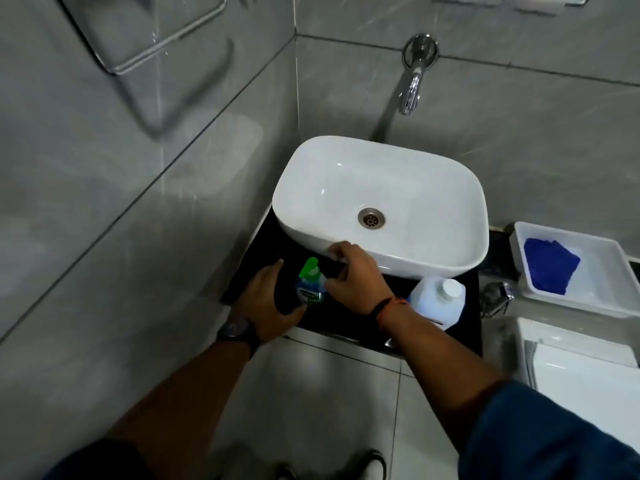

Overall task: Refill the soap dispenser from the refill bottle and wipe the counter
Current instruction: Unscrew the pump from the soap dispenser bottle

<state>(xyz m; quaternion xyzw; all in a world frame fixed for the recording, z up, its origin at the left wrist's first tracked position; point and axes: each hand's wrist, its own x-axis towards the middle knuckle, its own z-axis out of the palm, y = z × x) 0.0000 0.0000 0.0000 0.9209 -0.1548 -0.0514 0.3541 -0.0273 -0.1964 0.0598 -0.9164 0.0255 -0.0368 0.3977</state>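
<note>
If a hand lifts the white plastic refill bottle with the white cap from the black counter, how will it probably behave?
The white plastic refill bottle looks broad and squat, so it probably stands steadily and resists tipping. Its size suggests some weight if full, though its level is not visible. The white cap appears closed, so spilling seems unlikely, but the smooth plastic may be slippery.

The soap dispenser [309,287] stands upright on the black table [363,327] in front of the white basin, a small clear bottle with blue-green liquid, a green label and a green pump top. The refill bottle [437,301], translucent white with a white cap on, stands upright to its right. A blue cloth [550,265] lies crumpled in a white tray further right
</note>
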